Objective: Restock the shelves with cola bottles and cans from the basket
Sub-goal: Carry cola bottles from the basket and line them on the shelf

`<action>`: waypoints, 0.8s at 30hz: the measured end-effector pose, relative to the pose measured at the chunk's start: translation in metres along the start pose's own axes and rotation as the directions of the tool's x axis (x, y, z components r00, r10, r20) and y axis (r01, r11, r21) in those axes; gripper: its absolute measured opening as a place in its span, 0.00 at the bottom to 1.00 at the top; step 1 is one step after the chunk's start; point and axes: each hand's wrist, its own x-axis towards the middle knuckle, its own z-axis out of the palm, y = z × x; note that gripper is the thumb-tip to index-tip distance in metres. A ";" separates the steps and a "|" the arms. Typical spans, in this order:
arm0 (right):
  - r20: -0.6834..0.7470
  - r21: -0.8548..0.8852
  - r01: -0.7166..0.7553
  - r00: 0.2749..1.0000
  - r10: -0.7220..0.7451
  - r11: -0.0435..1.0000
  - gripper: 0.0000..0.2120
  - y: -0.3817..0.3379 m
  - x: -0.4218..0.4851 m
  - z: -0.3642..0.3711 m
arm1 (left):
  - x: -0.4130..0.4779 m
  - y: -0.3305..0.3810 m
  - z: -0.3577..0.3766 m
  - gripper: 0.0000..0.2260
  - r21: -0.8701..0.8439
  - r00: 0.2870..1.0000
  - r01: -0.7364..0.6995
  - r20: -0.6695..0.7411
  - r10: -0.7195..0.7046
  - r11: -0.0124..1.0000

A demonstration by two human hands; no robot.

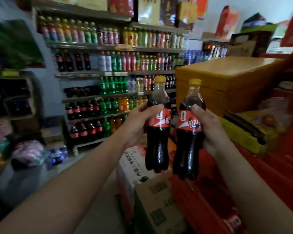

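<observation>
While 2 upright cola bottles sit at frame centre, the left hand [135, 122] grips the left bottle [157, 127] and the right hand [210, 129] grips the right bottle [189, 132]; stocked drink shelves [108, 73] fill the upper left, cartons [147, 191] lie below.

- Our left hand [137, 122], nearer the shelves [108, 74]: bare, forearm unsleeved.
- Our right hand [208, 130], farther from the shelves: bare, thumbnail short, forearm unsleeved.

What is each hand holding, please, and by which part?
The left hand grips the left cola bottle and the right hand the right cola bottle, each around its labelled middle.
</observation>
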 end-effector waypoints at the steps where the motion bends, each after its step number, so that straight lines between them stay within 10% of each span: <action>1: 0.046 0.007 -0.018 0.999 0.018 1.000 0.16 0.004 -0.001 0.017 | -0.013 0.005 -0.016 0.18 0.015 0.999 -0.007 -0.040 0.007 1.000; 17: 0.500 0.125 -0.261 0.850 0.167 0.957 0.27 0.062 -0.060 0.281 | -0.217 0.084 -0.193 0.18 0.153 0.807 -0.132 -0.557 0.195 0.979; 24: 0.604 0.055 -0.185 0.788 0.114 0.981 0.13 0.056 -0.059 0.307 | -0.248 0.101 -0.209 0.19 0.255 0.769 -0.134 -0.583 0.263 0.958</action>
